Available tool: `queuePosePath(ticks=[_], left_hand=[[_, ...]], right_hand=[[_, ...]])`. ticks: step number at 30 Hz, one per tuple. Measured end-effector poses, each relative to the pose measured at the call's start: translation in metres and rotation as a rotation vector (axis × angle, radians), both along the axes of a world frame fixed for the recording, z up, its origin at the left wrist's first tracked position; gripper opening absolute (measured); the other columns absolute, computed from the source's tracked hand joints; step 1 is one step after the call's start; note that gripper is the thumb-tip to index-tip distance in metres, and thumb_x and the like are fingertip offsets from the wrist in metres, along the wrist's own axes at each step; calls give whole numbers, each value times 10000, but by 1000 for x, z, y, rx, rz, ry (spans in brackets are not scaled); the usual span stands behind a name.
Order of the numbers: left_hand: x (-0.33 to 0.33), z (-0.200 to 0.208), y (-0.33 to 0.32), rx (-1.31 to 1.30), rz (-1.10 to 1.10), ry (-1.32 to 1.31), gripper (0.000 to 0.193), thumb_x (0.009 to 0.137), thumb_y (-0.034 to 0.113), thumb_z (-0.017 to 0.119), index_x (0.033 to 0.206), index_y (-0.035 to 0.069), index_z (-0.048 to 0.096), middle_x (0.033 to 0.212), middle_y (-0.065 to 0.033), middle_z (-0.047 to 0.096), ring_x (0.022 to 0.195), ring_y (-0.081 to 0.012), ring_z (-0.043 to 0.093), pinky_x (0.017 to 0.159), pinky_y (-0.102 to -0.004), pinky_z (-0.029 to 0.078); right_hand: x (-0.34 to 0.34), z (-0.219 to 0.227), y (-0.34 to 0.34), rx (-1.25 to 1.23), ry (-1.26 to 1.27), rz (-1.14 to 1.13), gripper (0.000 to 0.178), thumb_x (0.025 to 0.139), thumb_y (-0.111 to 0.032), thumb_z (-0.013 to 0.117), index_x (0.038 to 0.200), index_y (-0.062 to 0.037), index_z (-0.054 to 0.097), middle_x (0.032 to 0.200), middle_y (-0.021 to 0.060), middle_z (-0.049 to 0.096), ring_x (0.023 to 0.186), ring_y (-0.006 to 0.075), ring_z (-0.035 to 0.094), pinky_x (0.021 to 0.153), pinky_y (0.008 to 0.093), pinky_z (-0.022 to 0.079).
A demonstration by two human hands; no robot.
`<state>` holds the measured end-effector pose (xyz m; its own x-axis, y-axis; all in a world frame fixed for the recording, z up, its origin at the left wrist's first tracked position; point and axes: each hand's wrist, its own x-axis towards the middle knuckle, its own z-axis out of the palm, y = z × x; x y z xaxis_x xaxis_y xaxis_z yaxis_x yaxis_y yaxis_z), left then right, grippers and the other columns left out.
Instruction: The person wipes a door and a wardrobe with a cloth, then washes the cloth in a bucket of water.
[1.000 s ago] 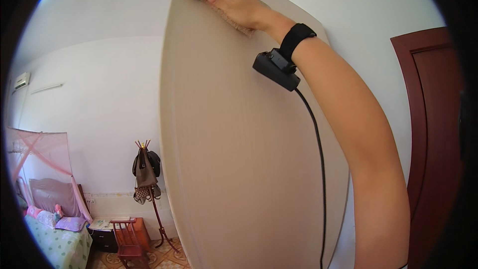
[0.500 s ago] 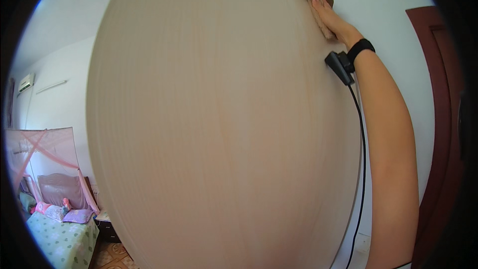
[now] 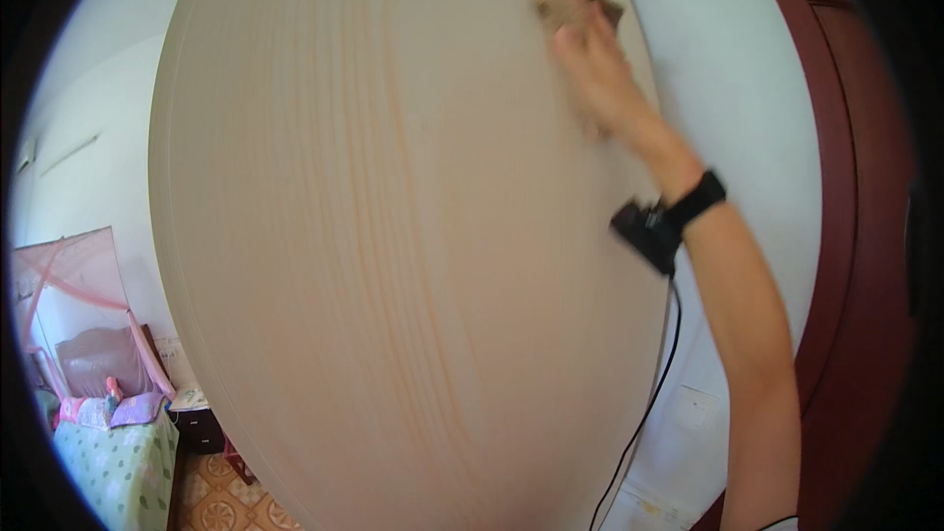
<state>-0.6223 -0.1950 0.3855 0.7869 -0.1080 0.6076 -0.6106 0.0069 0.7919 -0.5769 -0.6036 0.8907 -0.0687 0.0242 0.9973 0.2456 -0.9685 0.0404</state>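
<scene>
My right hand [image 3: 602,74] presses a tan-brown cloth [image 3: 559,6] against a large pale wood-grain panel [image 3: 393,236], near its upper right edge. The fingers lie over the cloth and are slightly smeared by motion; part of the cloth shows past the fingertips and below the palm. A black strap [image 3: 700,199] circles my right wrist, with a black device [image 3: 644,234] on it beside the panel. My left hand does not show.
A black cable [image 3: 649,403] hangs from the wrist device along the panel's right edge. On the right stands a dark red door frame [image 3: 801,49] in a white wall. At the lower left are a bed [image 3: 118,467] with pink netting and a dark nightstand [image 3: 200,431].
My right hand and the cloth have moved left, inward from the panel's right edge. The view has shifted, showing more wall on the right and more floor at the lower left.
</scene>
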Motion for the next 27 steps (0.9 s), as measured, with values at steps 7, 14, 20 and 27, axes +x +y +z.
queuePosePath(ticks=[7, 14, 20, 27], left_hand=[[9, 13, -5, -65, -1, 437, 279, 878, 207, 658, 1013, -5, 538, 876, -45, 569, 746, -114, 503, 620, -273, 423], [1, 31, -10, 90, 44, 466, 427, 930, 321, 578, 667, -12, 624, 576, 44, 525, 539, -79, 480, 486, -230, 363], [25, -11, -2, 29, 21, 412, 431, 856, 288, 667, 1082, -33, 490, 961, -104, 573, 842, -191, 565, 730, -313, 459], [5, 31, -20, -80, 34, 137, 672, 833, 299, 708, 1303, -2, 333, 1088, -121, 570, 917, -194, 584, 764, -317, 496]], right_hand=[[-25, -142, 59, -224, 90, -29, 605, 934, -421, 441, 1481, -220, 279, 1537, 165, 203, 1413, 367, 180, 1111, 576, 88], [11, -70, -29, -80, 41, 153, 635, 944, -436, 421, 1484, -142, 261, 1541, 185, 182, 1424, 339, 164, 1150, 450, 118], [34, -37, -112, 292, 24, 152, 711, 952, -503, 359, 1491, -71, 190, 1534, 231, 150, 1433, 332, 129, 1158, 395, 128], [6, -63, 20, 210, -5, -45, 615, 951, -439, 392, 1499, -223, 214, 1549, 174, 160, 1426, 345, 147, 1117, 539, 136]])
